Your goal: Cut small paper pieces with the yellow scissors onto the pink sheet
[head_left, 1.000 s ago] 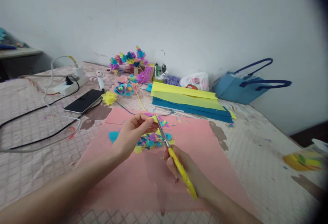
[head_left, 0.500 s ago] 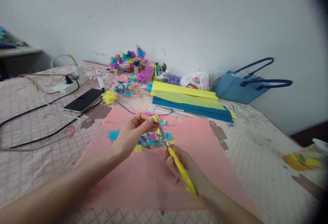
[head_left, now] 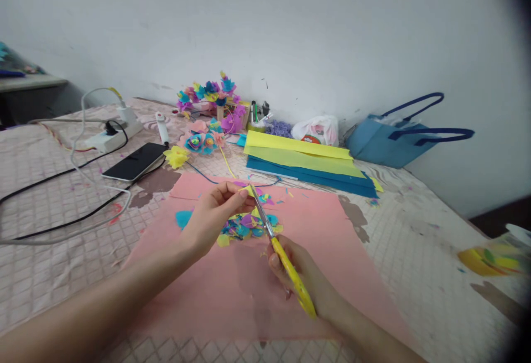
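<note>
My left hand (head_left: 211,216) pinches a small yellow paper piece (head_left: 248,190) between thumb and fingers above a pink paper sheet (head_left: 249,274). My right hand (head_left: 305,283) grips yellow-handled scissors (head_left: 286,266), whose metal blades reach up to the yellow piece at my left fingertips. Under both hands lies a heap of coloured paper scraps (head_left: 244,227) in blue, yellow and purple. A turquoise scrap (head_left: 182,219) sits just left of my left wrist.
Stacked yellow and blue paper sheets (head_left: 307,161) lie behind the pink sheet. Paper flowers (head_left: 207,97) stand by the wall. A phone (head_left: 135,162), a power strip (head_left: 112,136) and cables lie at the left. A blue bag (head_left: 394,139) is at the right.
Almost nothing has changed; both hands stay in place with the scissors at the yellow piece, and the view has shifted very slightly.
</note>
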`<action>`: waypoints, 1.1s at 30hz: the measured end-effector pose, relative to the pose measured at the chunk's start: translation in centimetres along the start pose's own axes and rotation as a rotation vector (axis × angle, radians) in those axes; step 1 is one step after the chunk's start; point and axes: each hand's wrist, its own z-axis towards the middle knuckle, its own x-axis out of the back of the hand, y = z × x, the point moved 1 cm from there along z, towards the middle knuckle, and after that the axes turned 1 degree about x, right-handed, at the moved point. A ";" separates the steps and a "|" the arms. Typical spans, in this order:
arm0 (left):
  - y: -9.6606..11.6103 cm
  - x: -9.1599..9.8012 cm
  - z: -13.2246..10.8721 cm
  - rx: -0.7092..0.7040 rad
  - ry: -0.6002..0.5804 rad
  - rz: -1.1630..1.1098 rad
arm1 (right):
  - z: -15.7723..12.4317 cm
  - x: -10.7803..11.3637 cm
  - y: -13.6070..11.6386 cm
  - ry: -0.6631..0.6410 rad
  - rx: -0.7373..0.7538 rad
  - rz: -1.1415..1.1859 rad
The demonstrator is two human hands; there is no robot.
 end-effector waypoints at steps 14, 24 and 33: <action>0.2 0.0 0.1 0.020 0.029 0.004 | 0.0 -0.1 1.6 -0.081 -0.104 0.080; -0.9 -0.6 -0.9 0.426 -0.357 0.208 | 2.1 1.4 2.2 0.042 -0.027 0.475; -1.5 -0.6 -1.2 0.456 -0.520 0.265 | 1.3 1.9 1.5 -0.010 -0.032 0.393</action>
